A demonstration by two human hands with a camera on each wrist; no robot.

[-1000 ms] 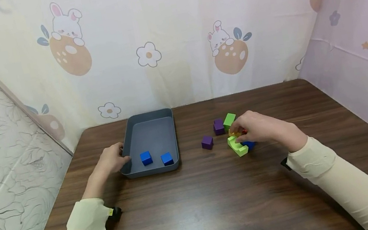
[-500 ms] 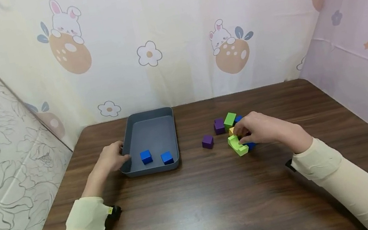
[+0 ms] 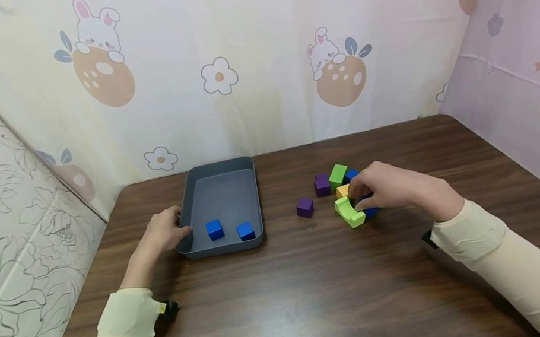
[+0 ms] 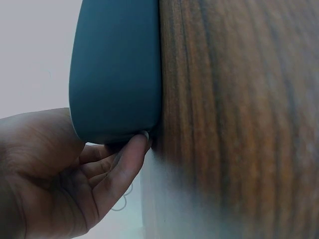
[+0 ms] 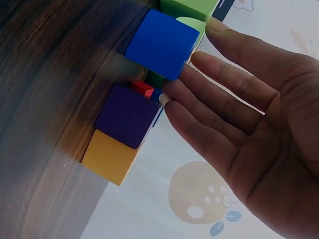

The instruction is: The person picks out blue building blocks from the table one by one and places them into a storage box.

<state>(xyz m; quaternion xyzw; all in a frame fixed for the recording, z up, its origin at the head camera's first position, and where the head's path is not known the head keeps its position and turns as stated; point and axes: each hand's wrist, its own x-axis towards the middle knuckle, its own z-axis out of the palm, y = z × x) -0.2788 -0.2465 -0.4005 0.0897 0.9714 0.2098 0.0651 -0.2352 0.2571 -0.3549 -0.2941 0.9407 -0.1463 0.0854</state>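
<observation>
At the left edge of the grey tray (image 3: 223,198), my left hand (image 3: 164,230) grips its rim, thumb over the side and fingers outside. The left wrist view shows a fingertip against the tray's (image 4: 117,69) lower corner. My right hand (image 3: 386,184) reaches into a group of coloured blocks, beside a light green arched block (image 3: 349,213) and a yellow block (image 3: 343,191). In the right wrist view its fingers (image 5: 224,107) are fairly straight, close to a blue block (image 5: 162,45); I see no block clearly held. The hand partly hides the blocks beneath it in the head view.
Two blue cubes (image 3: 214,230) lie in the tray's near end. A purple cube (image 3: 305,207) stands apart, left of the group. Another purple block (image 3: 322,184) and a green block (image 3: 339,177) sit behind. A patterned curtain (image 3: 259,44) hangs at the table's back edge.
My right hand has shifted slightly right within the blocks, uncovering the yellow block and a blue one behind it. The left hand and tray stay in place.
</observation>
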